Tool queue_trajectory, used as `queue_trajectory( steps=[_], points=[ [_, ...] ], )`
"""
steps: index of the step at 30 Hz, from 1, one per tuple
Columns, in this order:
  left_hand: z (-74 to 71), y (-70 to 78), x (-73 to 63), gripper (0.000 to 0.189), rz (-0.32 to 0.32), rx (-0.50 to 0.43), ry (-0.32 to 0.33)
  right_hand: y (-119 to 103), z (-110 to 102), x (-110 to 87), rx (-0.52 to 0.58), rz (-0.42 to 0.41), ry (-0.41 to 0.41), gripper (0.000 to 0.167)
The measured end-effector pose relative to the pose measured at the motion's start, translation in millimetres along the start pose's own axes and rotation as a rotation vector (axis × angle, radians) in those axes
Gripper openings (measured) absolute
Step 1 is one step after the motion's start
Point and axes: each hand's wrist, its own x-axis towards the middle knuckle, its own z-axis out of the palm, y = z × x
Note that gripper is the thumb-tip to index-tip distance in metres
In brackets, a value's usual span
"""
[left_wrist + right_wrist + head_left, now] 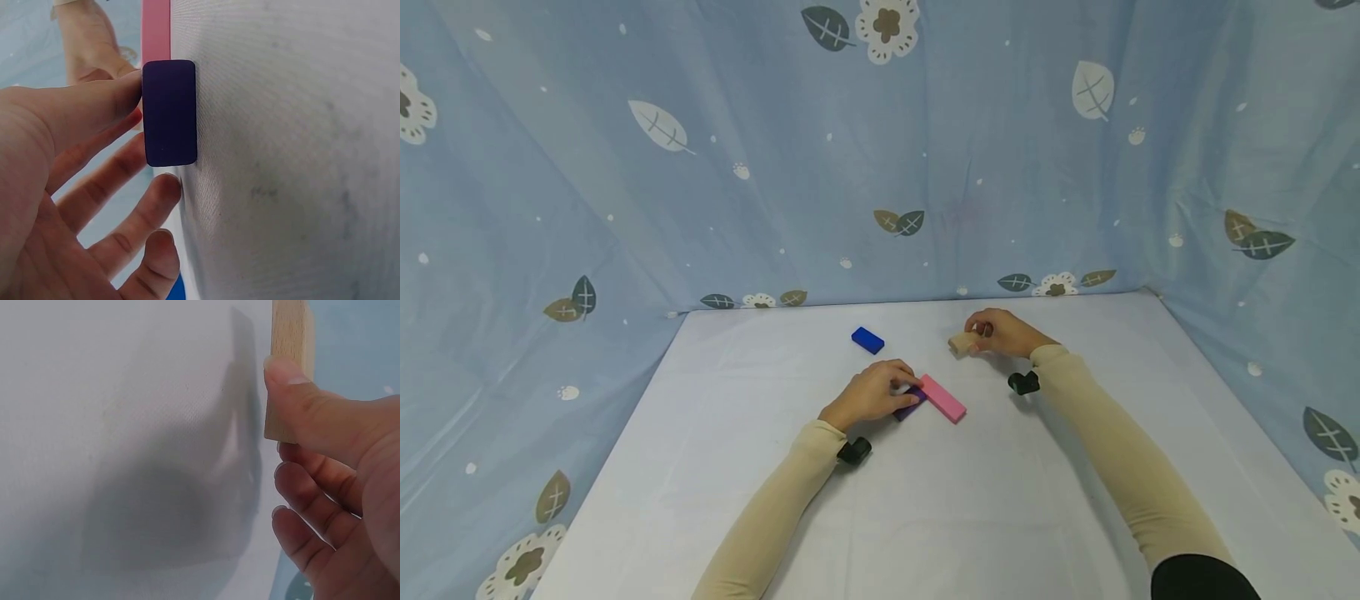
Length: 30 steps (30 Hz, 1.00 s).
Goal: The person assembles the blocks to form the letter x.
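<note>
My left hand (874,392) holds a dark purple block (170,114) between thumb and fingers, low over the white tabletop. One end of that block meets the side of a long pink block (943,399), which lies slantwise on the cloth. Farther back and to the right, my right hand (1004,333) pinches a pale wooden block (285,394) near one end, thumb on its face. In the right wrist view the wood grain shows, and a shadow falls beside the block. The other fingers of the right hand are loosely bent below it.
A bright blue block (868,340) lies toward the back of the white table (760,483), left of the wooden one. Behind the table hangs a light blue curtain (820,167) with leaves and flowers. Dark wrist devices (854,452) sit under both sleeves.
</note>
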Motion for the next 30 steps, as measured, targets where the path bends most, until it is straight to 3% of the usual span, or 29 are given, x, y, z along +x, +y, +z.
queue_trajectory(
  steps=[30],
  points=[
    [-0.5, 1.0, -0.2, 0.031, -0.005, -0.002, -0.015, -23, 2, -5.1, -0.066, -0.024, -0.039, 0.033]
  ],
)
